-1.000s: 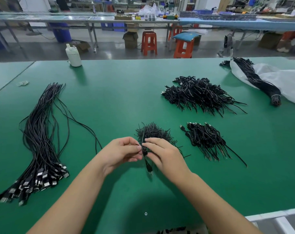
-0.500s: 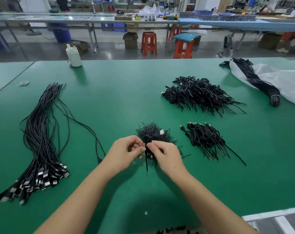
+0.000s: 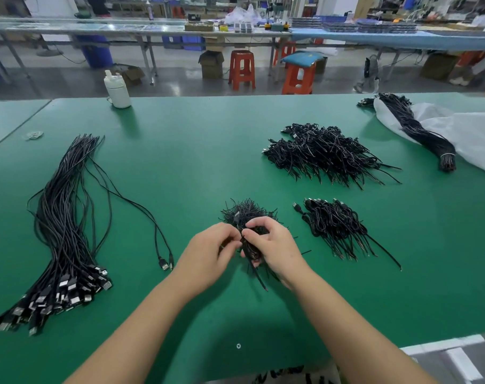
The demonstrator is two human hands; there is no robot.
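My left hand (image 3: 208, 253) and my right hand (image 3: 274, 245) meet over the green table (image 3: 180, 167), both gripping one coiled black cable (image 3: 251, 249) between them. Its loose end (image 3: 259, 278) trails toward me on the table. Just behind my fingers lies a small heap of short black ties (image 3: 244, 213). A long bundle of uncoiled black USB cables (image 3: 61, 231) stretches along the left, plugs nearest me. One separate cable (image 3: 141, 214) curves off it toward my left hand.
A small pile of coiled cables (image 3: 335, 225) lies right of my hands and a bigger pile (image 3: 324, 153) behind it. A tied cable bundle (image 3: 418, 131) rests on a white bag (image 3: 471, 134) far right. A white bottle (image 3: 117, 90) stands at the far edge. Stools and benches lie beyond.
The cable that hung straight from my fingers a second ago is now gathered into a coil in my right hand. Both hands have shifted slightly away from me toward the tie heap.
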